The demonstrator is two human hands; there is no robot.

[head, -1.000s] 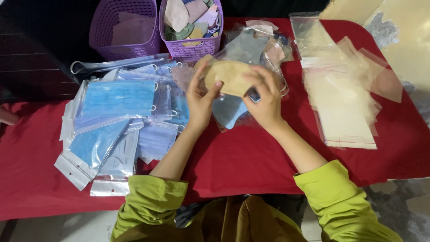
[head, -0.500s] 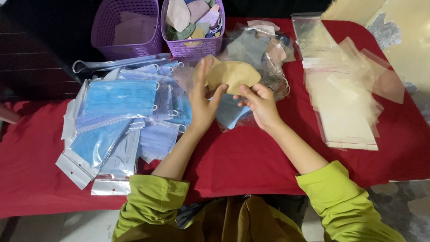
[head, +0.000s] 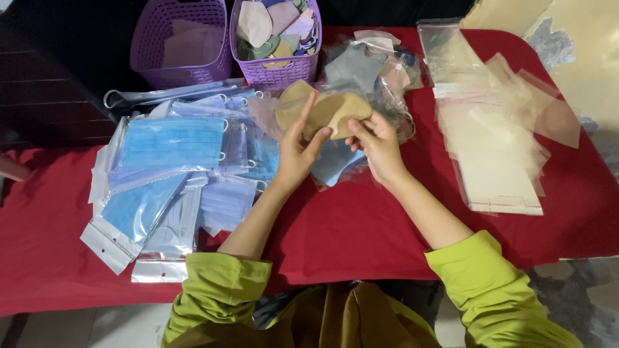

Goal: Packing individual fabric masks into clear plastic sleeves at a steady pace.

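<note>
Red tablecloth (head: 361,232), tan mask (head: 322,113) between hands.

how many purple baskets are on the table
2. One purple basket stands at the table's far left, mostly empty; the other basket stands just right of it, full of folded masks.

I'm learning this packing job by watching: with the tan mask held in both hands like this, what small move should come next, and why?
Probably fold the tan mask flat along its middle. Both the left hand and right hand pinch it above the red cloth, it looks partly open, and the clear sleeves to the right lie flat, so a flat mask would likely slide in more easily.
</note>
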